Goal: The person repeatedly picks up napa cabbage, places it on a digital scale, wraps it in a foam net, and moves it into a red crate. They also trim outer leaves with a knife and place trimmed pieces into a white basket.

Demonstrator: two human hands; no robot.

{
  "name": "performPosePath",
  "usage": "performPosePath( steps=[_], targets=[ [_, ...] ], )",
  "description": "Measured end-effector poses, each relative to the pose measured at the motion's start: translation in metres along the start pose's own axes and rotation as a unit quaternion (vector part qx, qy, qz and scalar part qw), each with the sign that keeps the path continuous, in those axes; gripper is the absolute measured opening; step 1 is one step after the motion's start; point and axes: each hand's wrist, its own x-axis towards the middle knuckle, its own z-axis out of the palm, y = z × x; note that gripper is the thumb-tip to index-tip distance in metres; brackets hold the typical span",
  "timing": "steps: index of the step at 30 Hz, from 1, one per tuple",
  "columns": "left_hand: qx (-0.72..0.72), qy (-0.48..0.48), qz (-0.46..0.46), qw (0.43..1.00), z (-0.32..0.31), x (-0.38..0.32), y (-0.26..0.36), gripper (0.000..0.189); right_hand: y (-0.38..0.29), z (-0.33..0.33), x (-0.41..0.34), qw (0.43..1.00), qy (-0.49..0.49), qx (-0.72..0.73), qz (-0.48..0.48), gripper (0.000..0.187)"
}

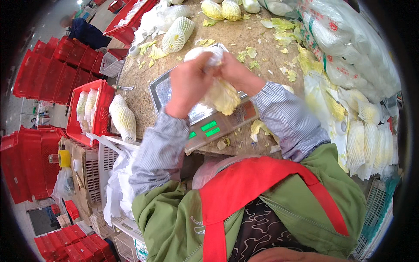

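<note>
Both my hands hold a napa cabbage above the digital weighing scale (214, 122), which has a metal tray (159, 90) and lit green displays. My left hand (190, 83) closes around the cabbage's near left side and is blurred. My right hand (237, 70) grips it from the right. A yellow leaf end (226, 98) of the cabbage hangs toward me, and its white end (199, 52) shows beyond my fingers. My fingers hide much of its middle.
A netted cabbage (122, 118) lies left of the scale, near a knife (123, 87) and a red crate (88, 111). Another netted cabbage (178, 34) lies beyond. Leaf scraps (281, 32) litter the table (222, 32). Plastic-bagged goods (347, 49) and foam net sleeves (370, 147) are on the right.
</note>
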Motion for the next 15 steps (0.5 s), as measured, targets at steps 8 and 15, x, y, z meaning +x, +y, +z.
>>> performPosePath(
  steps=[8,15],
  targets=[
    [0.027,0.028,-0.035,0.999,0.042,-0.055,0.015,0.037,0.027,-0.026,0.040,0.985,0.055,0.162,0.033,0.054],
    [-0.121,0.056,-0.128,0.983,0.048,-0.079,-0.014,0.059,0.012,-0.026,-0.107,0.868,0.023,-0.490,-0.078,0.053]
  ],
)
